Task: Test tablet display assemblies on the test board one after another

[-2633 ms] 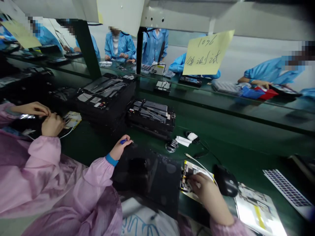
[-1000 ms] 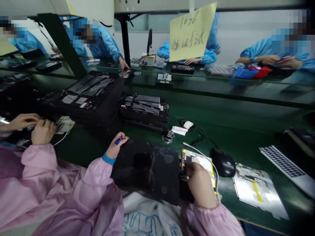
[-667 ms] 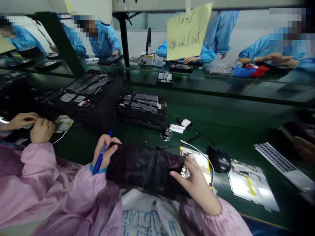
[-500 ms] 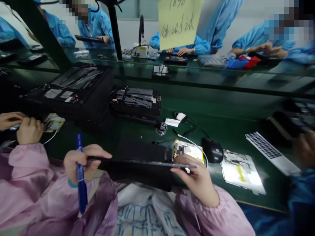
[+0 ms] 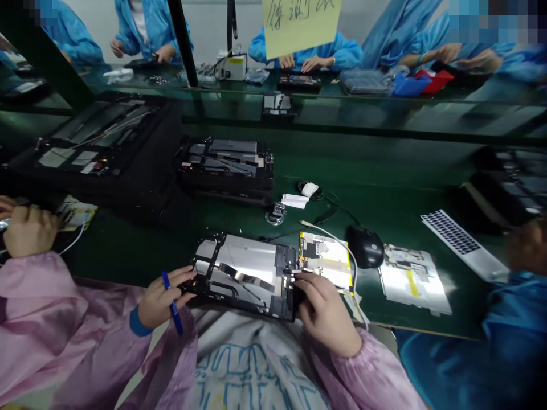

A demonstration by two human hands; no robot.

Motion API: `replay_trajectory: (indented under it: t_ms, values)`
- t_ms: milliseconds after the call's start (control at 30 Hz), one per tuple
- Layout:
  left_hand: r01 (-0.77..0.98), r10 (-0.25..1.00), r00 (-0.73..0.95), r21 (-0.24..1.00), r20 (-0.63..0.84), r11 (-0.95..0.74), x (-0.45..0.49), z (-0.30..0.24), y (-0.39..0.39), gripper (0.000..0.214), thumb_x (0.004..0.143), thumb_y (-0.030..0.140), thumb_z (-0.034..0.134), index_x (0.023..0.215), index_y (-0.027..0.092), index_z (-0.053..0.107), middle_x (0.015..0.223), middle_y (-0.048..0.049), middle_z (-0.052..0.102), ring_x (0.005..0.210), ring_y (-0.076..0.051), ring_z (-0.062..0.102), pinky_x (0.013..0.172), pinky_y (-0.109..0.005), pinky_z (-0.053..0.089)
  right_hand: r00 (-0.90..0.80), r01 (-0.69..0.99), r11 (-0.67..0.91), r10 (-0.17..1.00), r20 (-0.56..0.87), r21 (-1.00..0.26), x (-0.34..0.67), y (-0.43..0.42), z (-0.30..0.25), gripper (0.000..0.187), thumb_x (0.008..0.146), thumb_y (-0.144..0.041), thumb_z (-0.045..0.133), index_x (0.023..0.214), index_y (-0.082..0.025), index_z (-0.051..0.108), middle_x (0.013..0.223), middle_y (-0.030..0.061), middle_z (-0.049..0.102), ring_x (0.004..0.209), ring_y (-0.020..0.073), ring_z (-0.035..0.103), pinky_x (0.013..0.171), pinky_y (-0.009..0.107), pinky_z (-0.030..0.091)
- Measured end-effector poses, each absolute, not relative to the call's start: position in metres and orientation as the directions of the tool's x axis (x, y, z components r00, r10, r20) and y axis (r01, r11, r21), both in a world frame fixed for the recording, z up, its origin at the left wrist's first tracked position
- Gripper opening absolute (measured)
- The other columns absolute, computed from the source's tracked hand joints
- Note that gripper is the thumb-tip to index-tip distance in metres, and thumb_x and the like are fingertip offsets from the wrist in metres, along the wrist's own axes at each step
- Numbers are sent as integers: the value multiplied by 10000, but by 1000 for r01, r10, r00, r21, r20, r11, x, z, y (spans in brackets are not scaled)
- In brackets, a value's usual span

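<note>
An opened tablet (image 5: 245,273) with its inner metal plates and ribbon cables showing lies face up at the table's front edge, close to my body. My left hand (image 5: 160,299) pinches its left end between thumb and fingers. A blue marker pen (image 5: 172,302) is tucked between the fingers of that same hand. At the tablet's right end, my right hand (image 5: 327,310) is closed on the edge, its fingertips over a small pale piece I cannot make out. Right beside it lies a yellow-edged battery (image 5: 327,262) with a white cable (image 5: 333,239) looped over it.
Stacked opened tablets (image 5: 226,165) stand behind, with a larger stack (image 5: 106,142) to the left. A black mouse (image 5: 364,246), a metal-backed panel (image 5: 414,279) and a white grid-patterned strip (image 5: 464,245) lie rightward. Co-workers' hands are at both sides; a yellow note (image 5: 301,28) hangs ahead.
The tablet has gone from edge-on in the air to lying flatter with its inside facing up. Both hands moved with it; the pen now tilts the other way. My view has shifted slightly.
</note>
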State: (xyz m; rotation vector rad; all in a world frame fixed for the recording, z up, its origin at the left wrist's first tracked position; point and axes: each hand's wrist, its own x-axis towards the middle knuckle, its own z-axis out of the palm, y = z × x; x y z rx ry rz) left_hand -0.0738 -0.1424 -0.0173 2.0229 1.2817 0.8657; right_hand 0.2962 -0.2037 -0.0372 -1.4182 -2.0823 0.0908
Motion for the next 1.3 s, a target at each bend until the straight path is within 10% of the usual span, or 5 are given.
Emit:
replay_trajectory:
  t_ms: [267,400,500,700,1300]
  values:
    - [189,864,303,863,403,-469,-45,-3,-131,439,743,622,654,746,190,575,931,-90,738,1027,-304,656,945,-475,456,-42,922,187,919,393,-339,257,-186,-37,374,941,-301,449,1248,-104,531,1333,176,545,1310,326,425,1043,534,351]
    - [-141,872,103,875,478,-463,-8,1,-129,596,785,744,461,961,189,588,728,-70,668,677,-212,630,668,-370,515,61,916,106,916,397,-386,251,-186,-23,307,913,-387,495,991,-114,611,1035,161,635,998,277,555,822,408,440]
    - [-256,911,141,903,387,-344,13,4,-135,539,838,683,458,891,163,593,642,-39,558,601,-152,532,602,-293,463,76,936,45,943,325,-349,264,-196,-21,345,911,-427,505,690,-169,568,696,66,579,721,211,509,669,338,367]
    - [-259,816,474,938,331,-230,31,5,-145,273,949,366,442,910,136,583,705,-55,534,679,-135,518,626,-250,433,110,980,-60,958,264,-191,270,-210,-41,476,953,-462,402,1228,-113,574,1017,127,627,905,265,501,753,381,361]
    - [-210,833,486,960,266,-184,25,2,-155,274,938,378,475,879,122,551,726,-53,539,655,-110,537,602,-217,453,-104,893,229,942,319,-387,242,-187,-30,576,964,-312,379,1497,-178,207,1347,142,532,1284,306,442,1066,584,272]
